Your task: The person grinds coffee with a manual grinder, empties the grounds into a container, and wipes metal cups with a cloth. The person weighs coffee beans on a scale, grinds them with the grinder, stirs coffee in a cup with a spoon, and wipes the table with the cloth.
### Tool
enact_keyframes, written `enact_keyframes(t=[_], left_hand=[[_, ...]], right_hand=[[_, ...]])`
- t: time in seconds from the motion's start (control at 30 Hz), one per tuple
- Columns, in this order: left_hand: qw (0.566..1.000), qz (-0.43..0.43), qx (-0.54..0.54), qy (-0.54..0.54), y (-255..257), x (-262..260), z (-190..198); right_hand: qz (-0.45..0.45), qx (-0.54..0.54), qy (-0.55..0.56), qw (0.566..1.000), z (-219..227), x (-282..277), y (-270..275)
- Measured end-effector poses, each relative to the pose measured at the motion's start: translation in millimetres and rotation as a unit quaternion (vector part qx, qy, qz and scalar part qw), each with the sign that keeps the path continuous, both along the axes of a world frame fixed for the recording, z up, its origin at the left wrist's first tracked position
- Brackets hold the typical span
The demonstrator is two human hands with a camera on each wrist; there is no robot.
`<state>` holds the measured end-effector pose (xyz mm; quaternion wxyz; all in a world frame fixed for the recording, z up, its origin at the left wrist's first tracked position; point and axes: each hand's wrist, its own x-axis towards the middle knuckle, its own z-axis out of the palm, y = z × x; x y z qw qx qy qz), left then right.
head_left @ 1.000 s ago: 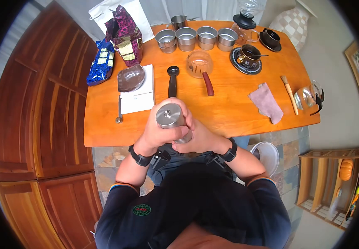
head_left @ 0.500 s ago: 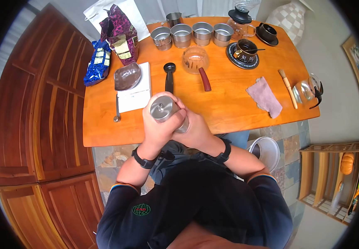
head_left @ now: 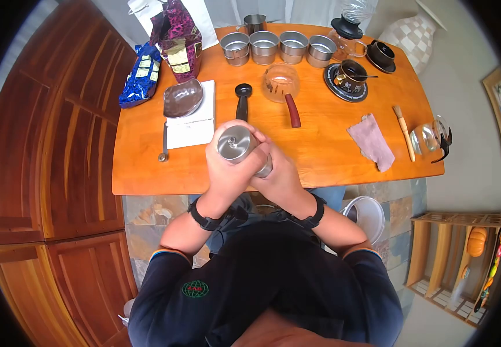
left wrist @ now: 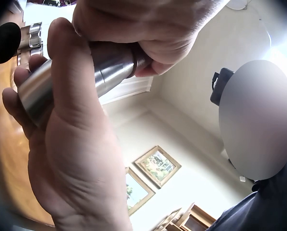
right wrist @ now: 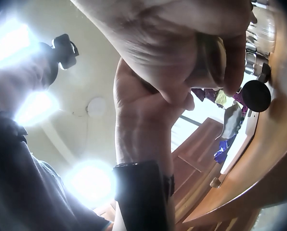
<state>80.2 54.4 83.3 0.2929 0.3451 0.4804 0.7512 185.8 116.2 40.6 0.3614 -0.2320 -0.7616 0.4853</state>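
Note:
Both hands hold a steel hand coffee grinder (head_left: 236,143) just over the table's near edge. Its round lid with a small centre post faces up in the head view. My left hand (head_left: 225,170) wraps the upper body, thumb laid across it. The right hand (head_left: 279,178) grips the lower end. Between the hands, a dark threaded band (left wrist: 142,61) shows at the grinder's lower end in the left wrist view. Beyond the hands lies a black scoop (head_left: 243,101). A loose crank handle (head_left: 164,144) rests to the left.
A brown dish (head_left: 184,98) sits on a white slab (head_left: 191,136). Several metal cups (head_left: 263,47) line the back. A red-handled glass pan (head_left: 282,78), dark cup (head_left: 351,75), pink cloth (head_left: 371,141), brush (head_left: 404,133) and glass pot (head_left: 427,139) stand right. Coffee bags (head_left: 176,46) stand back left.
Both hands and the grinder have moved slightly forward over the table. The right hand has turned around the grinder's lower end. The left hand stays around the upper body.

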Motion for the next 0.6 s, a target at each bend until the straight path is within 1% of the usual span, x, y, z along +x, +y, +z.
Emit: enact_keyframes(t=[0.07, 0.13, 0.2, 0.27, 0.3, 0.37, 0.4, 0.47, 0.5, 0.6], left_hand=[[0.999, -0.017, -0.015, 0.028, 0, -1, 0], [0.999, -0.017, -0.015, 0.026, -1, -3, 2], [0.999, -0.016, -0.016, 0.025, -1, -5, 4], [0.998, -0.027, -0.007, -0.062, 0, -7, 5], [0.998, -0.025, -0.007, -0.064, 0, -7, 3], [0.991, -0.055, 0.010, -0.125, 2, -8, 0], [0.990, -0.054, 0.011, -0.126, 2, -9, -1], [0.981, -0.070, 0.023, -0.177, 1, -8, -3], [0.981, -0.069, 0.024, -0.179, 1, -8, -2], [0.977, -0.082, 0.021, -0.193, 0, -7, -1]], right_hand=[[0.003, 0.012, -0.008, 1.000, -7, 1, 2], [0.005, 0.023, -0.016, 1.000, -14, 1, 3], [0.015, -0.026, 0.005, 1.000, -17, 1, 4], [0.027, -0.034, 0.000, 0.999, -19, 4, 4], [0.035, -0.042, -0.002, 0.998, -19, 5, 5], [0.036, -0.033, 0.007, 0.999, -23, 4, 6], [0.035, -0.025, 0.017, 0.999, -24, 4, 6], [0.033, -0.014, 0.016, 0.999, -23, 4, 6], [0.031, -0.003, 0.017, 0.999, -24, 4, 6], [0.040, -0.021, 0.020, 0.999, -32, 4, 7]])
